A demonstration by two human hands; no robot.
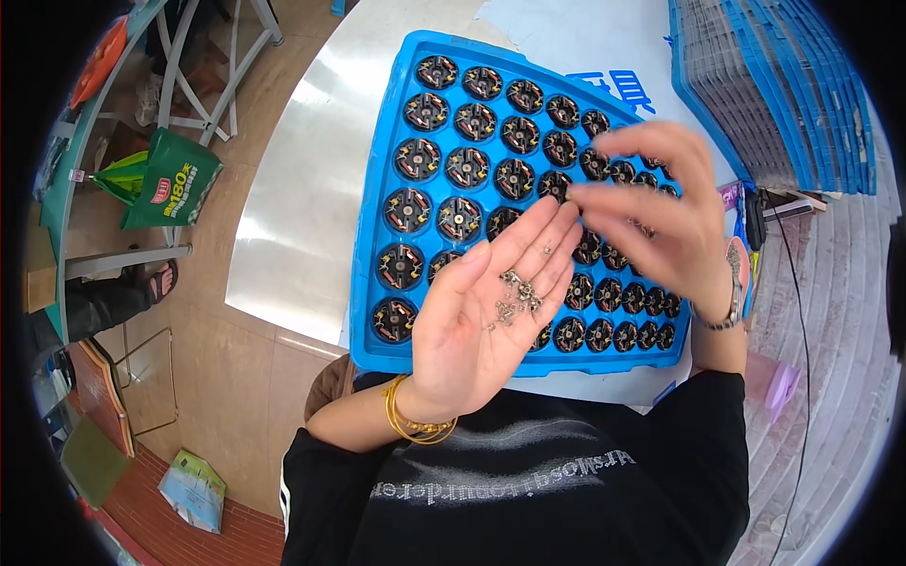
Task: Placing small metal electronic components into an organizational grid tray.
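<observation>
My left hand [462, 330] lies palm up and spread nearly flat, thumb out to the side, bearing a loose little heap of small silvery metal pieces [522, 291] on the palm and finger bases. My right hand [670, 212] is blurred, its fingers half curled beside my left fingertips; I cannot tell whether it pinches anything. Both hands are above a blue tray [377, 357] filled with rows of round black components [469, 167], each carrying reddish and yellow parts. The tray's near rim runs close to my shirt. To its left, a broad strip of shiny metal table [293, 198] gives sideways room, ending at a slanting edge above the tiled floor [226, 330]. On the far right, a tall stack of blue-edged trays [783, 104] stands near the tray, hemming in that side.
</observation>
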